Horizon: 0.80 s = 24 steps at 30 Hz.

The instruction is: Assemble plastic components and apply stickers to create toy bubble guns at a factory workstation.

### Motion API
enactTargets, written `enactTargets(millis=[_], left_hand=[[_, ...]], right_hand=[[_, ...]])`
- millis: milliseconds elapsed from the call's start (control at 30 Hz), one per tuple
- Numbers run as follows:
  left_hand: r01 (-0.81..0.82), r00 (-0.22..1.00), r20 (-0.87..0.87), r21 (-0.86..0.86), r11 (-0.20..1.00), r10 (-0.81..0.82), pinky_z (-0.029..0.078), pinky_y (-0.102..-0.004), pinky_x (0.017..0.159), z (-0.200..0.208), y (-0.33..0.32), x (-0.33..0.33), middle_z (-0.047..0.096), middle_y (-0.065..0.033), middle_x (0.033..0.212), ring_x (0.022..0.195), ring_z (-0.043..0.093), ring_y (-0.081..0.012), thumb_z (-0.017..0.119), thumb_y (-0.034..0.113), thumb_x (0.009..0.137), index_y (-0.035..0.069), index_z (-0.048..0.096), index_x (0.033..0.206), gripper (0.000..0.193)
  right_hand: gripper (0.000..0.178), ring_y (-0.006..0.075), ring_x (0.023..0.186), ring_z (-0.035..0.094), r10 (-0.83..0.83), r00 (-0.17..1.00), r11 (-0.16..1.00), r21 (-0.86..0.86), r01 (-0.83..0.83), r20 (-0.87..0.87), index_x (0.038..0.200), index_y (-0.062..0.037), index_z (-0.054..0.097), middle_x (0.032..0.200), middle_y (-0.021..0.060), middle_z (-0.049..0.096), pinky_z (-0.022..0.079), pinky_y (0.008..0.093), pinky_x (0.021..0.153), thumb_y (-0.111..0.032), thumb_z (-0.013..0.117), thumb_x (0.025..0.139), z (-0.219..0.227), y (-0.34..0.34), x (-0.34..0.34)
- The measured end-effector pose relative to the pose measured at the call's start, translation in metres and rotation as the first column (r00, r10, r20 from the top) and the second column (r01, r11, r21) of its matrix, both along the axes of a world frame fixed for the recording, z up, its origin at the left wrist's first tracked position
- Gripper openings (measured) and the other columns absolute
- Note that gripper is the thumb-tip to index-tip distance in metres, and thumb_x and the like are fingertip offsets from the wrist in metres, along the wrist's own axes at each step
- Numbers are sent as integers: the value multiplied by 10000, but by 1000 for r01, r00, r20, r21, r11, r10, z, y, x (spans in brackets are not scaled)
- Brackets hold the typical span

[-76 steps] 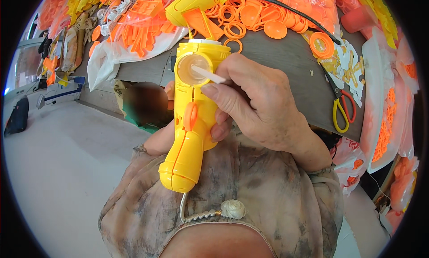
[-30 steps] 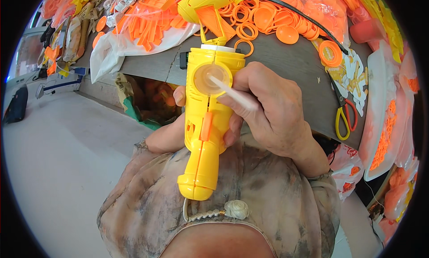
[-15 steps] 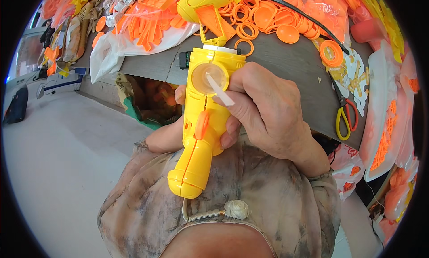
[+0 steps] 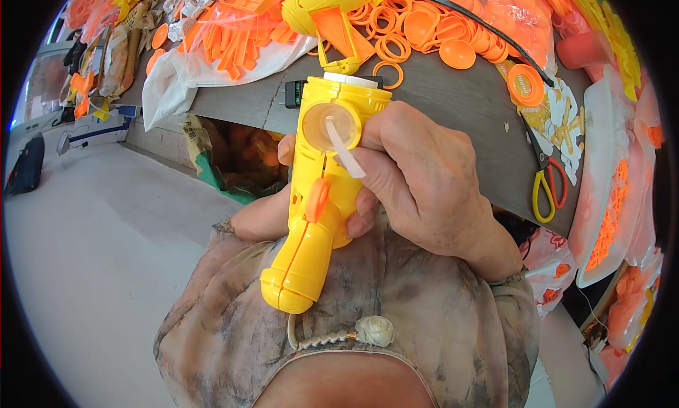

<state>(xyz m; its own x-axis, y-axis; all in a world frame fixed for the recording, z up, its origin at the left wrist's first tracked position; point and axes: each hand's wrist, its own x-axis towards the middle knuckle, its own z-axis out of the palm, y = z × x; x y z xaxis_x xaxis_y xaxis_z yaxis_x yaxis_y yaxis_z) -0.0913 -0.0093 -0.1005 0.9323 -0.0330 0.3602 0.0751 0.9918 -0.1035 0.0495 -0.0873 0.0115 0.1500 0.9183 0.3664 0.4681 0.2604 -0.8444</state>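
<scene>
A yellow toy gun (image 4: 318, 175) with an orange trigger (image 4: 317, 199) is held up in front of my chest, its handle pointing down towards me. My left hand (image 4: 362, 216) wraps round its body from behind, thumb at the left side and fingertips coming out at the right; the palm is hidden. On the gun's upper part sits a round translucent disc (image 4: 322, 124), from which a thin white strip (image 4: 345, 152) sticks out. My right hand (image 4: 424, 171) is closed against the gun's right side, its thumb touching the strip. A white ring (image 4: 351, 80) caps the far end.
Beyond the gun, another yellow toy gun part (image 4: 332, 5) lies on the grey table (image 4: 488, 111), with orange rings (image 4: 391, 49) and cups (image 4: 457, 54). Scissors (image 4: 543, 189) and white pieces (image 4: 564, 118) are at right. A long tub (image 4: 593, 189) holds small orange parts.
The toy gun has tilted slightly, its handle swinging a little to the left. The white strip's free end has shifted slightly down and left. Both hands keep their hold.
</scene>
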Motion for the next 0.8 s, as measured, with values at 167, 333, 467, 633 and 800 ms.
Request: enactTargets(millis=[167, 333, 467, 633, 800], left_hand=[[-48, 995, 84, -143, 989, 60, 492, -504, 679, 7, -14, 13, 510, -347, 978, 752, 562, -480, 607, 526, 637, -9, 468, 1159, 761], [-27, 999, 40, -87, 996, 31, 495, -497, 666, 1, -3, 7, 514, -334, 978, 752, 565, -473, 596, 541, 653, -6, 475, 1147, 747], [35, 987, 158, -49, 998, -27, 494, -495, 724, 4, 1, 15, 521, -313, 1006, 836, 572, -447, 623, 500, 642, -16, 456, 1192, 772], [-61, 986, 157, -3, 998, 60, 485, -466, 798, 14, 4, 19, 531, -281, 1064, 917, 576, -403, 664, 442, 597, -27, 437, 1226, 817], [-218, 973, 114, 162, 962, 201, 474, -443, 834, 8, 16, 21, 532, -262, 1097, 955, 573, -374, 681, 406, 572, -33, 425, 1242, 841]], right_hand=[[91, 172, 500, 591, -9, 998, 1000, -20, 10, 61, 833, -12, 531, 691, 78, 527, 444, 284, 454, -50, 613, 843, 1, 0, 0], [114, 211, 536, 587, -48, 992, 998, 38, 44, 114, 804, -18, 525, 683, 85, 510, 446, 305, 468, -41, 636, 815, 0, 1, 0], [114, 211, 531, 580, -50, 992, 997, 72, 42, 116, 804, -19, 524, 682, 86, 511, 443, 308, 466, -38, 636, 813, -1, 2, 0], [111, 218, 514, 568, -49, 992, 994, 99, 37, 117, 807, -26, 529, 681, 86, 515, 438, 309, 454, -39, 640, 809, 0, 2, -1], [204, 156, 558, 596, -67, 988, 997, 58, 59, 139, 846, -19, 522, 718, 84, 562, 469, 263, 481, -74, 703, 770, -4, 0, 0]])
